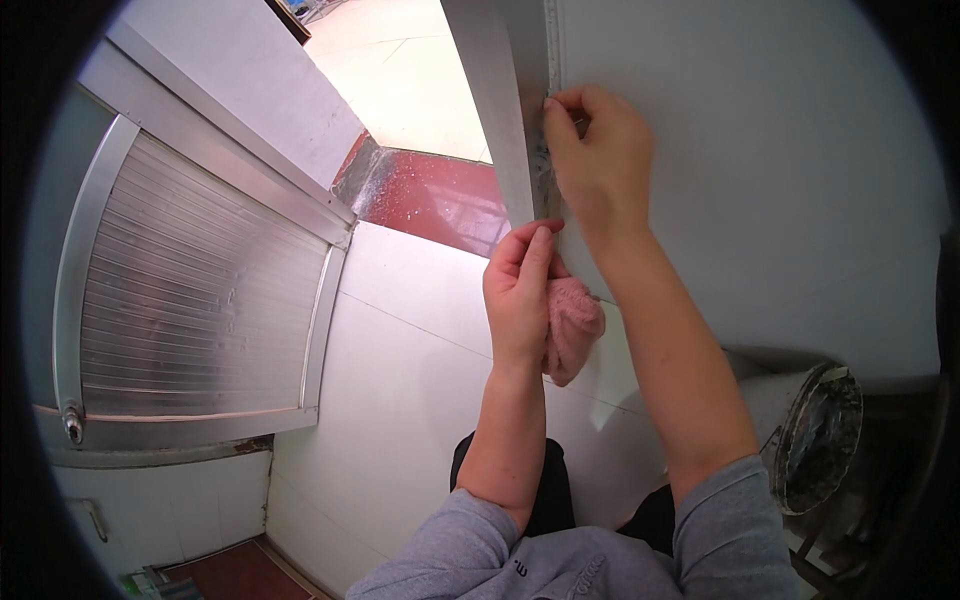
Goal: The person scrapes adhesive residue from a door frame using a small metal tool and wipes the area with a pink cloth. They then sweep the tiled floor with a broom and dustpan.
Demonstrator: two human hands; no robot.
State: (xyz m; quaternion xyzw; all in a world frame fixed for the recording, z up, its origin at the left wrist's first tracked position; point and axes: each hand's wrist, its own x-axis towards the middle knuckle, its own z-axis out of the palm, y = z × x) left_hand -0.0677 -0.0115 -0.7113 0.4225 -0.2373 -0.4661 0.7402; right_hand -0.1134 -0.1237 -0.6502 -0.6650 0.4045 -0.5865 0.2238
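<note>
A bunched pink cloth (574,330) with a fuzzy surface hangs from my left hand (517,277). The thumb and index finger of that hand meet beside the lower part of the metal door frame (517,82). Higher up, my right hand (607,142) has its thumb and index fingertip pinched together at the rough seam (553,52) between frame and white wall (750,150). Whether something thin sits between those fingertips is hidden. Dark marks and crumbly filler show along the seam between the hands.
On the left stands an open metal-framed door (202,285) with a ribbed panel and a knob (73,421). A wet-looking red threshold (442,195) crosses the doorway. A dirty bucket (817,442) is beside my right forearm. Pale tiles (405,360) cover the floor.
</note>
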